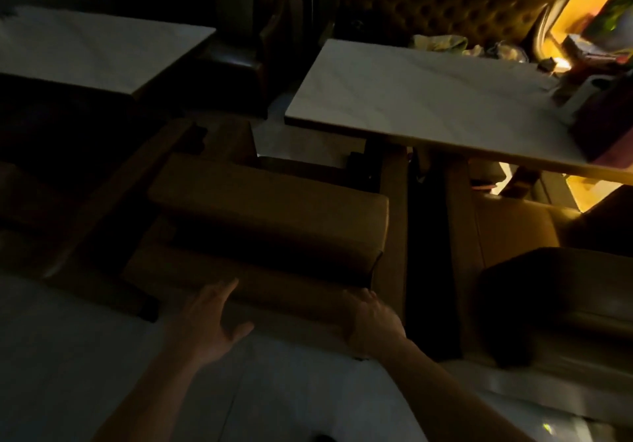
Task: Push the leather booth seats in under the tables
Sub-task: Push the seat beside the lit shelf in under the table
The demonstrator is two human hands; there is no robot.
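Note:
In the dim room a tan leather booth seat [267,208] stands in front of me, its backrest on the far side. My left hand [209,318] is open with fingers spread, just at the seat's near edge. My right hand [371,318] rests on the seat's near right corner with fingers curled over it. A white table [428,99] stands beyond the seat to the right. Another white table [96,47] is at the far left. A second tan seat [513,229] sits at the right, partly under the right table.
A tufted leather bench [445,10] lines the back wall. Bags and clutter [479,47] lie by the right table's far end, and a dark box [603,123] stands on it. A dark cushion [555,297] lies at the right. Pale floor [85,356] spreads below.

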